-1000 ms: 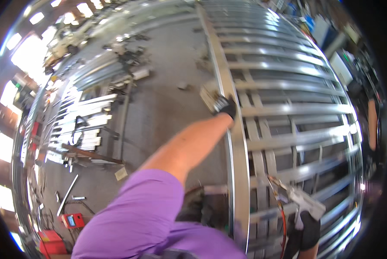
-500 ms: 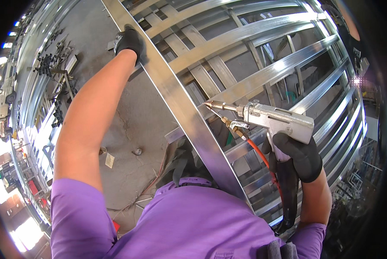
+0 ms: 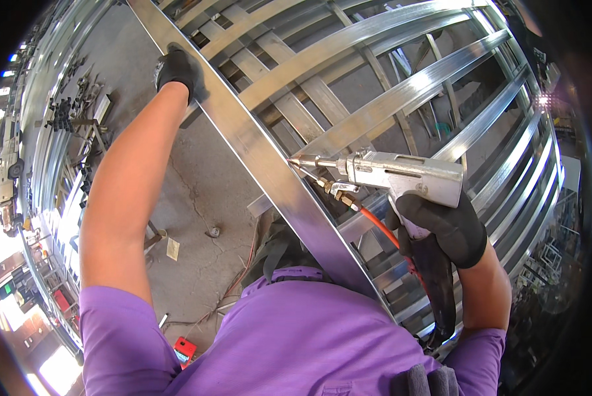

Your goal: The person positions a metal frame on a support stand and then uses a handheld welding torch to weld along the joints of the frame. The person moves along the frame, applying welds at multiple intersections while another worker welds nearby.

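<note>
Frame (image 3: 425,80) of silver bars, grey floor (image 3: 190,198) beneath; red box (image 3: 185,348) lower left. Right hand (image 3: 448,228): fingers wrapped around silver gun (image 3: 408,175). Left hand (image 3: 176,71): on wide beam (image 3: 256,148), grip cannot be told. Change: gun's nozzle (image 3: 312,160), clear of beam one second ago, now at its edge.

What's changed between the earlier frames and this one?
The view swung; the right hand brought the silver gun-shaped tool left to the wide rail, its nozzle now at the edge. That hand still grips it; the left hand stays on the rail.
</note>
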